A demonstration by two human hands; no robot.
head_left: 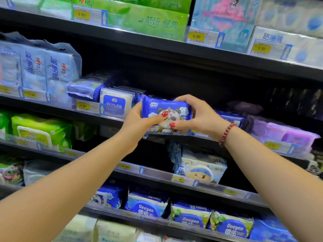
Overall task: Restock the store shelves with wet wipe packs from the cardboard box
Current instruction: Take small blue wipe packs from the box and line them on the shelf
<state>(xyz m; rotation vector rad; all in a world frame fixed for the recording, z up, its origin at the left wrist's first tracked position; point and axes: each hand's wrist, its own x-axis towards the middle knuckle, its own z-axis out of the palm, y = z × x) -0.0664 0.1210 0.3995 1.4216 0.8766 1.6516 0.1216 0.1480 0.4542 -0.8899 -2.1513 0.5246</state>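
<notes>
Both your left hand (pixel 138 119) and right hand (pixel 199 116) clasp the panda wipe pack (pixel 166 110) by its ends at the shelf edge (pixel 111 117); uneven release could tip it off.

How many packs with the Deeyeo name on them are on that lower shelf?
3 that read clearly, in a row on the lower shelf: the left Deeyeo pack, the middle Deeyeo pack and the right Deeyeo pack. More may sit behind them.
</notes>
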